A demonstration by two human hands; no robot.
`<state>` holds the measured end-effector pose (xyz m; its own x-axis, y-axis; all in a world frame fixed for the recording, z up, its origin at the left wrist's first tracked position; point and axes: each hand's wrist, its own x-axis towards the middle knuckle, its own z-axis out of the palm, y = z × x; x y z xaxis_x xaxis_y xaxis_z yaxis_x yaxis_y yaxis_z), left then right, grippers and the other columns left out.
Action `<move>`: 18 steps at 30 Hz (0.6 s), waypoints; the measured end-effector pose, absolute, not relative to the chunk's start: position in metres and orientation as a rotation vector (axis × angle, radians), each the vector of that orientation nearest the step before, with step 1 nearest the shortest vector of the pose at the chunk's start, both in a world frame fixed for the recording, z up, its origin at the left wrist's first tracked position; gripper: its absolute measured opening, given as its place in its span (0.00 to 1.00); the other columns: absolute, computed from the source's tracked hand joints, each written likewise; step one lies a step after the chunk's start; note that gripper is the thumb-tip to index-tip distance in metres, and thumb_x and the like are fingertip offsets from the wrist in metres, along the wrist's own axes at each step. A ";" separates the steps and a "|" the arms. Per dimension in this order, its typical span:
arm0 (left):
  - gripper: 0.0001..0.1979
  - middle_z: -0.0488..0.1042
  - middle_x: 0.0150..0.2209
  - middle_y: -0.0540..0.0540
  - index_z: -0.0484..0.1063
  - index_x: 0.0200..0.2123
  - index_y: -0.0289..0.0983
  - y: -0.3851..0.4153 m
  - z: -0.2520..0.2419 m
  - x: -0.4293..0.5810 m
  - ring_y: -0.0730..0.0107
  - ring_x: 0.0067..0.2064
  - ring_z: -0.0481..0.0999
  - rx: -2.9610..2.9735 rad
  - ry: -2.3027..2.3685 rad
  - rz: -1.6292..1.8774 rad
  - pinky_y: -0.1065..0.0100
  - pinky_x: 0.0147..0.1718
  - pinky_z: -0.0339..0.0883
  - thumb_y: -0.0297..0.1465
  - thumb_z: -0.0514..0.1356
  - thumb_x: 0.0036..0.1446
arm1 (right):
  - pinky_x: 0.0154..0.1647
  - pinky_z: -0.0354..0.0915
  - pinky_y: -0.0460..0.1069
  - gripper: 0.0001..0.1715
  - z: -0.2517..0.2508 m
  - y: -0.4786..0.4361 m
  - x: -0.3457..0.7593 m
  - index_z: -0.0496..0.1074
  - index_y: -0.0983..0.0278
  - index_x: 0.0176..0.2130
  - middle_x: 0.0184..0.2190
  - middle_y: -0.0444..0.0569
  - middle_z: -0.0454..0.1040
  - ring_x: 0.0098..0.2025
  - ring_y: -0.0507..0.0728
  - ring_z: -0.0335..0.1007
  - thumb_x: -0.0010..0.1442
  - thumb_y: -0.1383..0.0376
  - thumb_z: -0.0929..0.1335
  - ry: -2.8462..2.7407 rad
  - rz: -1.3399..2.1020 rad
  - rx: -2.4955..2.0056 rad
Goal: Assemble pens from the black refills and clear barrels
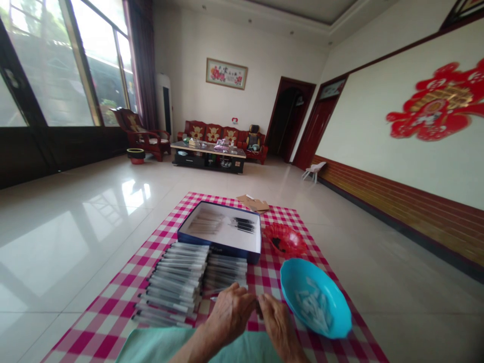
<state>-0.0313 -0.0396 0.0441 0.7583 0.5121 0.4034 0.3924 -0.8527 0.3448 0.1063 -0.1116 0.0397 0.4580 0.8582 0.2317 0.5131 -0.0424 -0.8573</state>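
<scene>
My left hand is closed around a pen, whose pale tip pokes out on its left side. Fingertips meet in front of me, where my right hand pinches at the other end; what it grips there is hidden. Left of the hands lies a thick row of clear pens with dark ends. Beside that row is a second bundle of pens or barrels. To the right, a blue bowl holds small whitish translucent pieces. A red petal-shaped bowl behind it has small black parts inside.
A shallow dark-blue box with a white inside holds clear tubes and black slim parts. Flattened cardboard lies behind it on the checked tablecloth. Green cloth is at my front edge. Farther off stand a coffee table and sofa.
</scene>
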 end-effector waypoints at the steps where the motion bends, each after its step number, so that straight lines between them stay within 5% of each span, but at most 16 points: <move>1: 0.12 0.70 0.26 0.49 0.67 0.27 0.38 -0.039 0.044 -0.031 0.69 0.29 0.67 2.718 0.704 0.720 0.70 0.29 0.57 0.28 0.51 0.63 | 0.25 0.60 0.46 0.25 0.041 -0.112 0.106 0.67 0.61 0.21 0.18 0.44 0.70 0.23 0.53 0.63 0.57 0.46 0.63 -1.253 0.486 -1.682; 9: 0.09 0.72 0.36 0.44 0.72 0.37 0.38 -0.043 0.050 -0.037 0.63 0.38 0.69 2.505 0.786 1.108 0.64 0.39 0.61 0.29 0.52 0.61 | 0.24 0.56 0.47 0.28 0.036 -0.107 0.114 0.64 0.62 0.19 0.15 0.42 0.64 0.21 0.52 0.58 0.58 0.45 0.60 -1.051 0.597 -1.711; 18: 0.22 0.67 0.18 0.50 0.69 0.22 0.34 -0.031 0.033 -0.026 0.74 0.20 0.65 1.350 0.860 0.921 0.73 0.19 0.57 0.48 0.56 0.55 | 0.26 0.61 0.47 0.28 0.049 -0.113 0.085 0.66 0.62 0.19 0.17 0.44 0.68 0.22 0.53 0.63 0.55 0.44 0.63 -0.790 0.855 -1.461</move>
